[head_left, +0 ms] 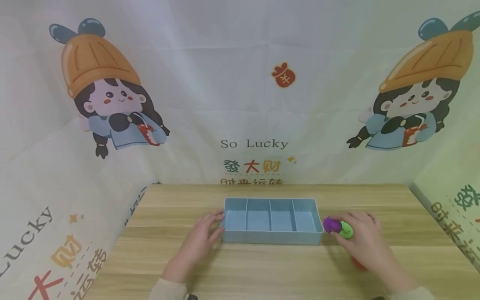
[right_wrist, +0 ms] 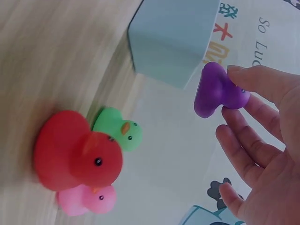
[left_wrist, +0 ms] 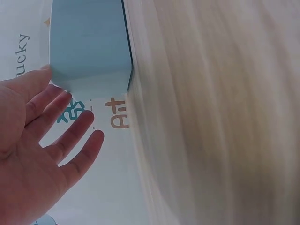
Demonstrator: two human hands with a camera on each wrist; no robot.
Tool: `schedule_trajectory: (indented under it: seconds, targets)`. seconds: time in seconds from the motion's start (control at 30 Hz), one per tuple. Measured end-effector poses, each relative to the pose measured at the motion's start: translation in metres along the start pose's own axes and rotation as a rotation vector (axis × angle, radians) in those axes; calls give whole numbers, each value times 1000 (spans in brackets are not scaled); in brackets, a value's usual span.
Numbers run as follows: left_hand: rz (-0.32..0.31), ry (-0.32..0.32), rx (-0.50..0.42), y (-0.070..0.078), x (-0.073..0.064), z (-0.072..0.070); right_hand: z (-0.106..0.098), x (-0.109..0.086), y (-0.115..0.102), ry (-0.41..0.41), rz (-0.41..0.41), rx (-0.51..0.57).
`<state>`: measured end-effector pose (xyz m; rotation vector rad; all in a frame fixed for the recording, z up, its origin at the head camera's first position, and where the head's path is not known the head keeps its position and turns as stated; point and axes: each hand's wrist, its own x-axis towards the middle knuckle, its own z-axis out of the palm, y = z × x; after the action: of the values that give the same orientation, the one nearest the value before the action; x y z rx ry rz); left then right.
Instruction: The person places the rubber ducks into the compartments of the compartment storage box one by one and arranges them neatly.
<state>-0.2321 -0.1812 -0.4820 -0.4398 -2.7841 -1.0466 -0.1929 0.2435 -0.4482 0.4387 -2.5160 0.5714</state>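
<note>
A small purple rubber duck [head_left: 331,225] is pinched by its head between the thumb and fingers of my right hand [head_left: 365,236], just beyond the right end of a light blue tray [head_left: 271,238] with a row of compartments. In the right wrist view the purple duck [right_wrist: 213,90] is held up off the table. Lower in that view sit a large red duck [right_wrist: 77,152], a green duck [right_wrist: 112,127] and a pink duck [right_wrist: 86,200]. My left hand [head_left: 202,231] touches the tray's left end, its thumb and fingertips at the rim, fingers loosely spread.
The tray stands on a wood-grain table [head_left: 240,273]. A printed cloth [head_left: 240,83] with cartoon figures and lettering closes off the back and both sides. In the head view, the red duck [head_left: 358,263] is mostly hidden under the right hand.
</note>
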Motion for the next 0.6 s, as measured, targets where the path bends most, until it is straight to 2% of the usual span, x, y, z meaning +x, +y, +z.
schedule_trajectory:
  seconds: [0.3,0.6]
  targets:
    - [-8,-18,-8,-1,0,-1,3,13,-14,-34,13,6]
    - [1,-9,-2,-2,2,-1,14,25,-26,-28,-26,32]
